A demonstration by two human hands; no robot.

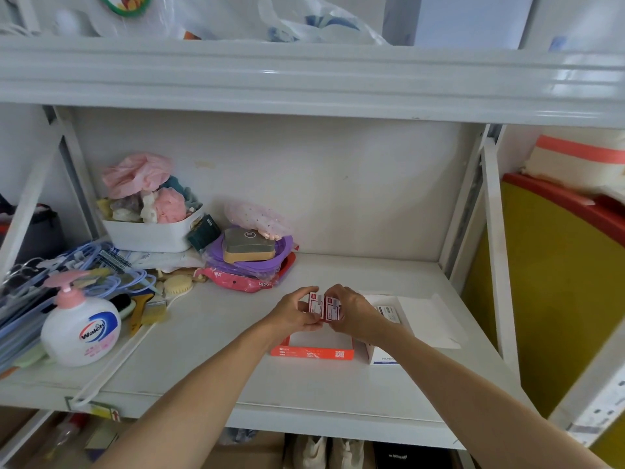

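Shelf [236,367] — left hand [294,314], right hand [351,311] pinch red boxes [333,309].

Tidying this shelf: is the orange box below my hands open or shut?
Open. The orange box has no lid on top; its pale inside floor is plainly visible behind the front wall.

The shelf [236,367] lies bare at the front left of centre and along the back on the right. Clutter blocks the left: a soap bottle [79,328], hangers [101,265], a white basket [148,235] and a purple pile [250,262]. An orange box [313,353] and a white box [384,359] stand at centre front. The upper shelf [304,79] caps the height.
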